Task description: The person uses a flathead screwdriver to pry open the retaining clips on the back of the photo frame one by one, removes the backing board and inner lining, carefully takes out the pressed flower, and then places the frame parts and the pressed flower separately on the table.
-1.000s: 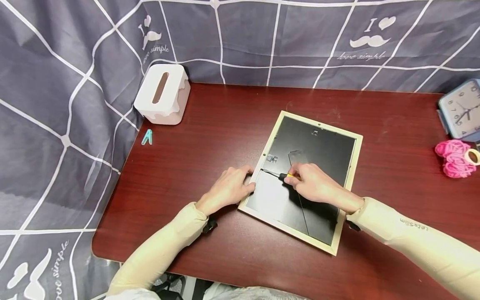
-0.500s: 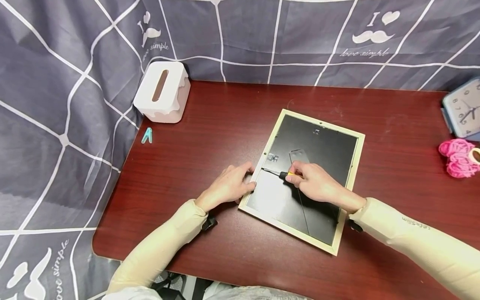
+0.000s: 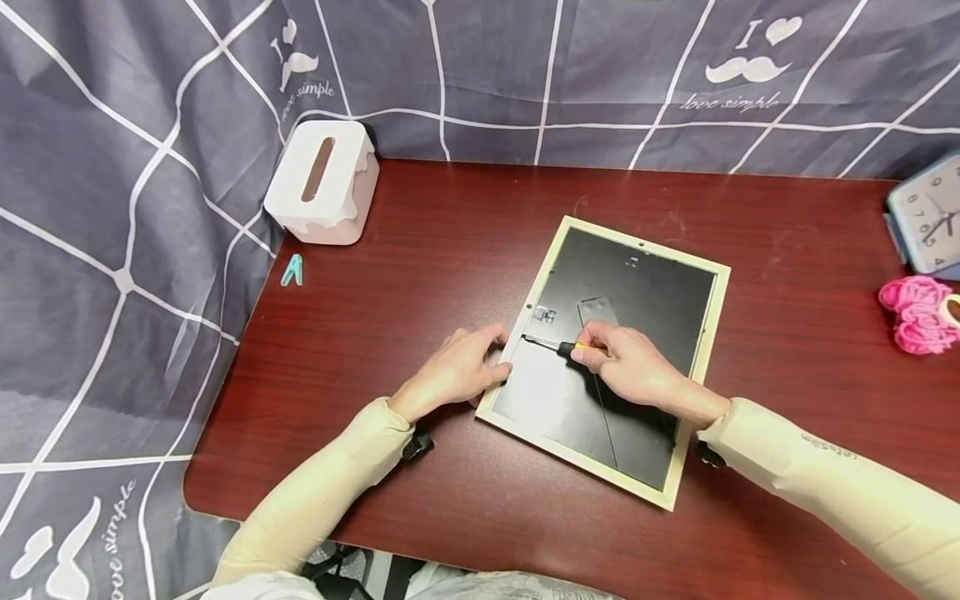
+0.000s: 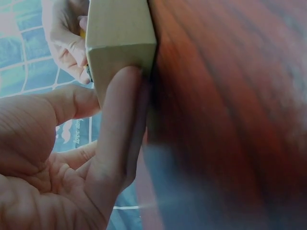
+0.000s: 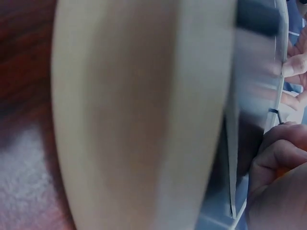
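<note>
A picture frame with a pale wooden border lies back side up on the table, its black backing board and folded stand showing. My left hand holds the frame's left edge. In the left wrist view, the thumb touches the top of the border and a finger lies along the outer side. My right hand grips a screwdriver with a yellow and black handle. The screwdriver's tip meets the inner left edge of the frame, below a metal hanger. Most of the handle is hidden in the palm.
A white tissue box stands at the back left, with a teal clip in front of it. At the right are a blue clock and pink flower-like bundles. A grey checked cloth hangs behind the table.
The head view has shifted slightly. Both hands, the screwdriver and the picture frame keep nearly the same positions relative to one another.
</note>
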Demonstrator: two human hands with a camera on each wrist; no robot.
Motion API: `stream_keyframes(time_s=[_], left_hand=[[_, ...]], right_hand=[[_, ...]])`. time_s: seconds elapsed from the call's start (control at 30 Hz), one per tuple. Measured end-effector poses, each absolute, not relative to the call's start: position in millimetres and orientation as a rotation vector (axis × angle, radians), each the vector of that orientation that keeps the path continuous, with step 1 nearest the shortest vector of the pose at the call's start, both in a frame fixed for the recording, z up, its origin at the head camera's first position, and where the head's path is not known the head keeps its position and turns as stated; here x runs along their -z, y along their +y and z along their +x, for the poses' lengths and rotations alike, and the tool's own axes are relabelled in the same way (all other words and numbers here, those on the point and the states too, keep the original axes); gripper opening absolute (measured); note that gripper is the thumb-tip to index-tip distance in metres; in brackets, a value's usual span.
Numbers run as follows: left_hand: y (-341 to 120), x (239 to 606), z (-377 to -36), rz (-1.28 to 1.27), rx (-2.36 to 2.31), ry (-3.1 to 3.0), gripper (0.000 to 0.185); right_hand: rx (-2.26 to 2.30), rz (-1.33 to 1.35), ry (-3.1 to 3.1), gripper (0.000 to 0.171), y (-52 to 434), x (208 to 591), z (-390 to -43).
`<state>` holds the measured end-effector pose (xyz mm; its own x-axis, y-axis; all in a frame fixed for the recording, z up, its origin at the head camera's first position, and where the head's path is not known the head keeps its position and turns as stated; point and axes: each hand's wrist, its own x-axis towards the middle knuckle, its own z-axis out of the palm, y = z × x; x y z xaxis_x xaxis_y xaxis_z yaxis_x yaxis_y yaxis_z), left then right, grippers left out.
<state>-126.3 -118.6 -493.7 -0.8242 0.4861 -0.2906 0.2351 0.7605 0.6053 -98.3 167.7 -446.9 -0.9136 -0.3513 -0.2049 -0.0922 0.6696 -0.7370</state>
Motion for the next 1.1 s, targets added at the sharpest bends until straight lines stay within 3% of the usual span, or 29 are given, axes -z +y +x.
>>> stream_keyframes(time_s=[0.27,0.43,0.7,1.1], left_hand=[[-119,491,-126,0.567,-0.793,2.518,0.017],[-119,485,-125,0.597,-0.842,2.495,0.017],[-112,437,-112,0.523,-0.907,2.419,0.015],[-117,470,-121,0.549,-0.918,2.422,0.015]], right_hand=[[1.041,-0.310,2.611,0.016,178,488,-106],[1.028,-0.295,2.628,0.016,177,492,-106],[1.020,-0.265,2.615,0.016,175,492,-106],[1.008,-0.249,2.620,0.015,174,491,-106]])
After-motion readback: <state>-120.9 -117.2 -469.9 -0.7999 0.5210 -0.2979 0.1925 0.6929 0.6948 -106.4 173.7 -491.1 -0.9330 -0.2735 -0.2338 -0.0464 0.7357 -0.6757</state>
